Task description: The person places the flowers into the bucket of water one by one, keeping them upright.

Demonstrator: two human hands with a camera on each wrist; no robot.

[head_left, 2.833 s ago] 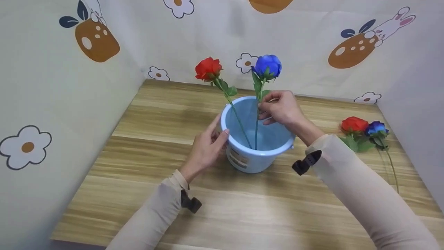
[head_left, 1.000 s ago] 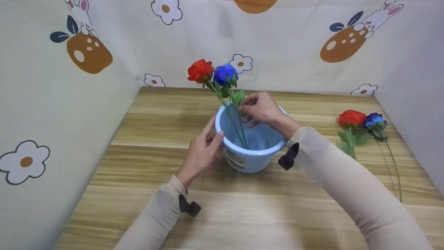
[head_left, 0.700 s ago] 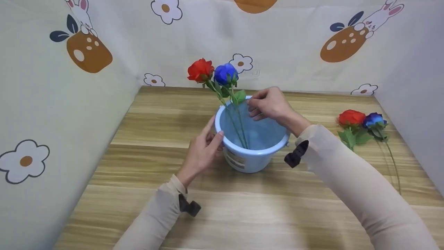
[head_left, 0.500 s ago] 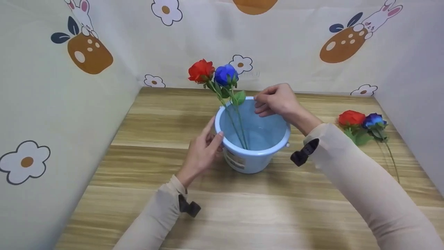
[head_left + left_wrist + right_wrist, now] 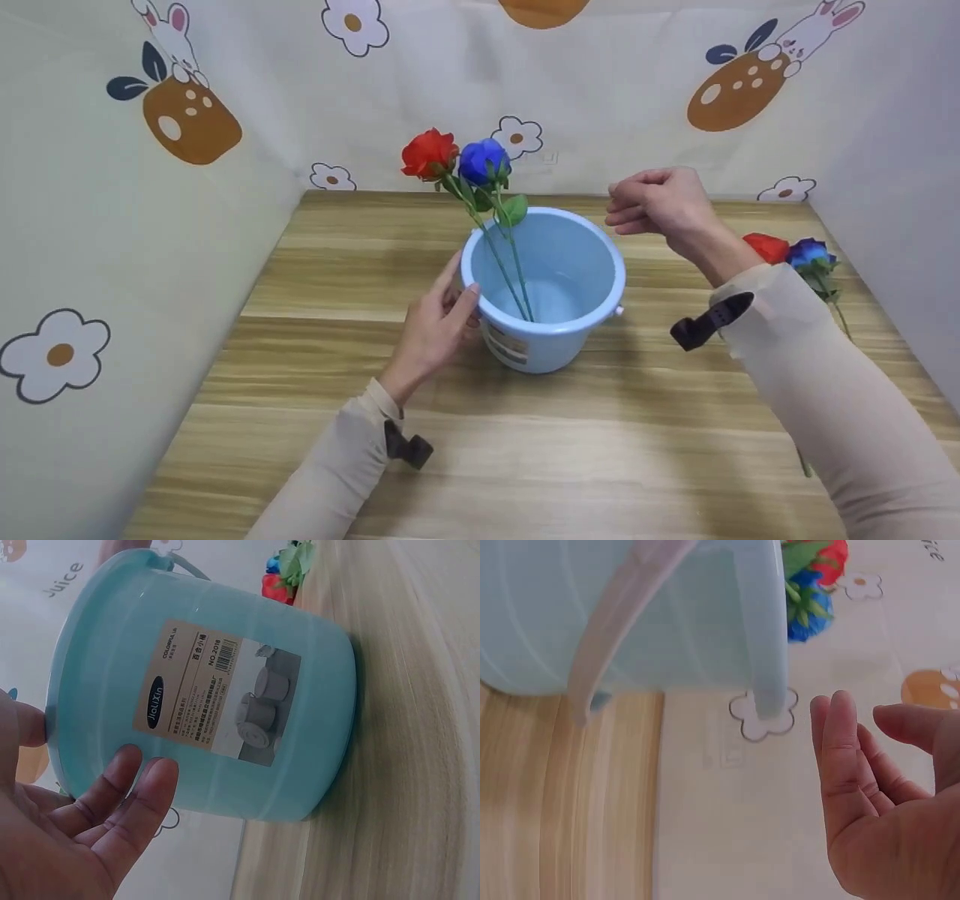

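Observation:
In the head view a light blue bucket [image 5: 544,345] stands upright on the table. A red artificial rose [image 5: 430,155] and a blue artificial rose [image 5: 484,162] lean in it toward its left back rim, side by side. My left hand [image 5: 435,330] holds the bucket's left side, its thumb at the rim. The left wrist view shows its fingers [image 5: 142,802] beside the labelled wall. Beyond the bucket's right rim my right hand [image 5: 664,202] is in the air with nothing in it. In the right wrist view its thumb and fingers [image 5: 840,757] are apart and loosely bent.
Another red rose [image 5: 766,247] and a dark blue rose [image 5: 811,256] lie on the right of the wooden table [image 5: 315,420], partly behind my right arm. The bucket's handle [image 5: 619,630] hangs down at its side. Patterned walls [image 5: 622,90] enclose the table's back and sides.
The blue rose has tilted left beside the red one, and my right hand has let go of its stem. That hand has moved right and up, clear of the bucket. My left hand stays put.

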